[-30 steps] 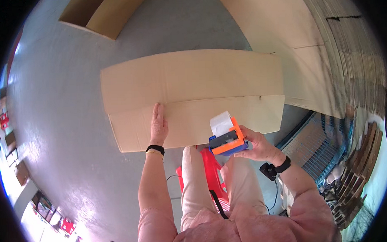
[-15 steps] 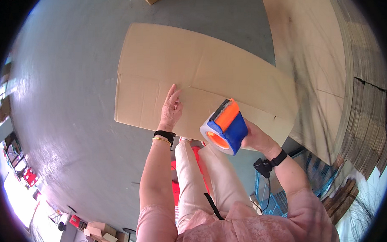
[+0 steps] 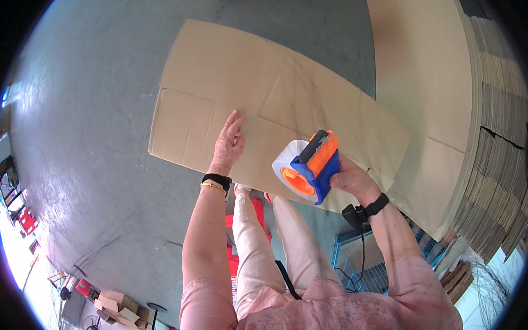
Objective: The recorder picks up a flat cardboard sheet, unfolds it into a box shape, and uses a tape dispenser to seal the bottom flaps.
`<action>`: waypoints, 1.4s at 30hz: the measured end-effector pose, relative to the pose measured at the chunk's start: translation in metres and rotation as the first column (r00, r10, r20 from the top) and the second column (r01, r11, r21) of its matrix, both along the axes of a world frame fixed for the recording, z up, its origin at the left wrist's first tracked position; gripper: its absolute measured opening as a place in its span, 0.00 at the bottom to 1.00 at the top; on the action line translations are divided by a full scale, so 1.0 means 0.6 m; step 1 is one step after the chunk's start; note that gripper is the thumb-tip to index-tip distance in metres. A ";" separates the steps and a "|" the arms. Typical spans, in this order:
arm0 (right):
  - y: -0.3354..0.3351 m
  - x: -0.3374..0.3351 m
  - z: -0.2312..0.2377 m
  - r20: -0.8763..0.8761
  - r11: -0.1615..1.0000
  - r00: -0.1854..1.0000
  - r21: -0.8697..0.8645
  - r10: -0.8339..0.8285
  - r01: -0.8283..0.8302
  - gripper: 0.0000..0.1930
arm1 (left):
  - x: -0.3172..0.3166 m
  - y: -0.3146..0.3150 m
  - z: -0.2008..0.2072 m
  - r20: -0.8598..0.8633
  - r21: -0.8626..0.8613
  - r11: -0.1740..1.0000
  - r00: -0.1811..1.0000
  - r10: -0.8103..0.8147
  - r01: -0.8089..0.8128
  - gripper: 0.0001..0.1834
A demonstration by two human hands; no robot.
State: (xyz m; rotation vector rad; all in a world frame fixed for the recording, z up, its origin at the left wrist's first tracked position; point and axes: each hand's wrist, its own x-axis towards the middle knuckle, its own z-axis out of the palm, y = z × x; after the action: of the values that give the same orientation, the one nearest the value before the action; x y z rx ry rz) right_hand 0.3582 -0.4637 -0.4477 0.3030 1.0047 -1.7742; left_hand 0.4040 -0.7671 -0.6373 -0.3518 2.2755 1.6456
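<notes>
A large brown cardboard box point(image 3: 214, 62), with flap seams and creases on its upper face, lies across in front of my legs. My left hand point(image 3: 228, 144) rests on this face near the close edge, fingers stretched out and holding nothing. My right hand point(image 3: 354, 179) is closed around a blue and orange tape dispenser point(image 3: 323, 166), held above the box's near right part. A wide roll of pale tape point(image 3: 286, 158) sits on the dispenser's orange hub. The palm and most fingers of my right hand are hidden behind the dispenser.
A tall stack of flat cardboard point(image 3: 495, 128) stands at the right, a broad sheet point(image 3: 415, 84) on its near side. Below it is a blue wire crate point(image 3: 360, 257). Something red point(image 3: 257, 214) shows by my legs. Open cartons point(image 3: 122, 309) stand at the lower left.
The whole view has shifted slightly. The tape dispenser has tilted, showing more of the tape roll's side. My left hand stays on the box with its fingers out.
</notes>
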 end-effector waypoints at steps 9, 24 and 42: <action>-0.053 -0.059 0.043 -0.179 0.945 0.949 0.248 0.261 -0.213 0.36 | 0.010 -0.023 0.013 -0.144 0.071 0.984 0.974 0.174 -0.165 0.26; -0.146 -0.084 0.107 -0.396 0.775 0.728 0.563 0.559 -0.288 0.25 | 0.046 0.007 0.134 0.194 -0.295 0.897 0.899 0.392 -0.328 0.24; -0.147 -0.104 0.071 -0.329 0.583 0.549 0.714 0.769 -0.388 0.29 | 0.060 0.102 0.153 0.016 -0.196 0.856 0.871 0.492 -0.479 0.18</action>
State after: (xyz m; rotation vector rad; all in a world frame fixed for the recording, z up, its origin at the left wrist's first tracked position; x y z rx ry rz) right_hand 0.2960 -0.5519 -0.4052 -0.3070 1.8625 -0.8421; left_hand 0.4400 -0.7061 -0.5456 -1.0917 2.4275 1.5962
